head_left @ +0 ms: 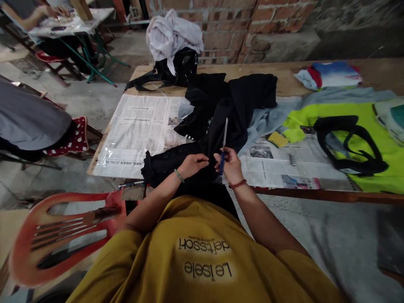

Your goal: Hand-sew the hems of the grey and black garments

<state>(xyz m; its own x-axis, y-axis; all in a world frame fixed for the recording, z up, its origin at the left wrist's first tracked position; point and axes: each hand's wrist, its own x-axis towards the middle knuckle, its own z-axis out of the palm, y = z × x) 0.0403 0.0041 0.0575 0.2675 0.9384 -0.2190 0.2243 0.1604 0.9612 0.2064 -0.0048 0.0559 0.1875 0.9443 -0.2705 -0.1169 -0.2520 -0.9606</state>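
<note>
A crumpled black garment (252, 90) lies on the newspaper-covered table, and part of it hangs over the near edge towards my lap. My left hand (191, 165) is over its near part, thumb and fingertips pinched together. Whether they hold cloth or a thread is too small to make out. Close by on the right, my right hand (232, 167) grips a pair of scissors (225, 132) with blue handles. The blades point away from me, over the black cloth, and look closed.
Newspaper (139, 122) covers the wooden table. A black bag (181, 65) with whitish cloth (172, 33) on top stands behind. To the right lie yellow-green cloth (334, 113), a black strap-like piece (322, 126) and a yellow sponge-like block (277, 139). A red chair (63, 198) is at left; people sit beyond.
</note>
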